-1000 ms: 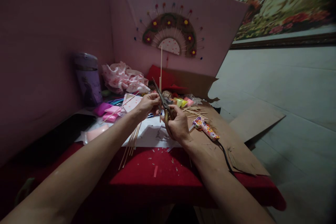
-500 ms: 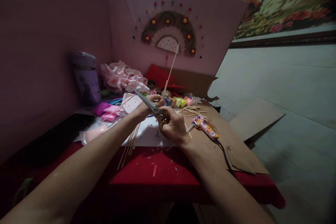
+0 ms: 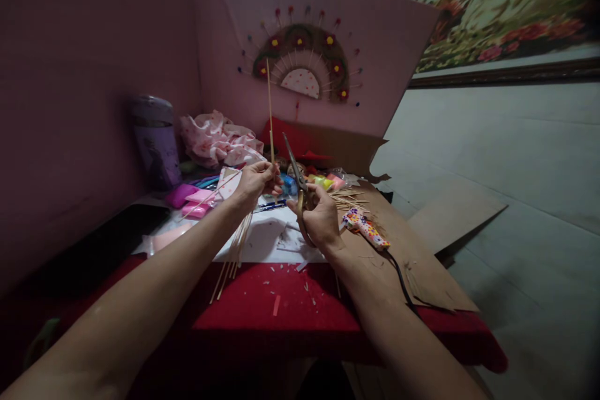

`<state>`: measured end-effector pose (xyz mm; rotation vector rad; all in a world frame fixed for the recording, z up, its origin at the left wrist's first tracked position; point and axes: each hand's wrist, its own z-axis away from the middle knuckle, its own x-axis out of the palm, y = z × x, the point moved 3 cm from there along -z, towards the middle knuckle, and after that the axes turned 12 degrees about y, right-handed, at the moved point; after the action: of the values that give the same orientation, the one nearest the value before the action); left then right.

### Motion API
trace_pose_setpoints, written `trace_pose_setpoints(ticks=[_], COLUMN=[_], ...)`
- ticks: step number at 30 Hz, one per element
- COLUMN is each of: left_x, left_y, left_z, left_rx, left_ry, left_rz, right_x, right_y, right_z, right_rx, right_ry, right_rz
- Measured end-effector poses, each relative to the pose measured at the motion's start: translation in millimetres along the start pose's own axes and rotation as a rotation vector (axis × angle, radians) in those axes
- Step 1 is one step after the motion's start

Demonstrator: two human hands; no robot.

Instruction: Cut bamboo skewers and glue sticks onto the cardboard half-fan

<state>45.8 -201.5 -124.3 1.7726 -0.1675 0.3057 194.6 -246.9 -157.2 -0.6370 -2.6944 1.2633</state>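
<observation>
Pinched in my left hand (image 3: pixel 259 180) are thin wooden sticks (image 3: pixel 270 109), upright, one long and one shorter, held near their lower ends. My right hand (image 3: pixel 321 215) grips a pair of scissors (image 3: pixel 296 169) by the handles, with the blades pointing up and slightly left. The blades look closed and stand a little to the right of the sticks, apart from them. Several loose sticks (image 3: pixel 234 250) lie under my left forearm, over the white sheet (image 3: pixel 269 240) and the table's front edge. More sticks (image 3: pixel 347 198) are piled beyond my right hand.
A flower-patterned glue gun (image 3: pixel 365 228) lies on brown cardboard (image 3: pixel 412 262) at right, its cord hanging over the front. Pink packets (image 3: pixel 197 203), crumpled cloth (image 3: pixel 218 137) and a purple tumbler (image 3: pixel 157 144) stand left. A decorated half-ring (image 3: pixel 300 40) is on the pink board behind.
My left hand has turned the sticks from leaning right to nearly upright. The scissors have swung from pointing left across my left hand to pointing up, and have moved right, away from it.
</observation>
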Motion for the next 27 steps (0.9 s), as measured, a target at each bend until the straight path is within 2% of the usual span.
trace_pose_setpoints(ticks=[4, 8, 17, 27], left_x=[-0.8, 0.9, -6.2, -4.4], left_y=[0.3, -1.1, 1.3, 0.8], left_z=[-1.1, -1.1, -4.1, 0.3], left_rx=[0.004, -0.006, -0.017, 0.003], left_ry=[0.020, -0.015, -0.009, -0.135], left_rz=[0.022, 0.032, 0.081, -0.208], right_x=[1.6, 2.5, -3.3, -5.3], right_y=[3.0, 3.7, 10.3, 8.7], right_z=[3.8, 7.3, -4.3, -9.4], right_rx=[-0.014, -0.026, 0.027, 0.056], right_ry=[-0.044, -0.077, 0.030, 0.026], right_rz=[0.093, 0.138, 0.148, 0.167])
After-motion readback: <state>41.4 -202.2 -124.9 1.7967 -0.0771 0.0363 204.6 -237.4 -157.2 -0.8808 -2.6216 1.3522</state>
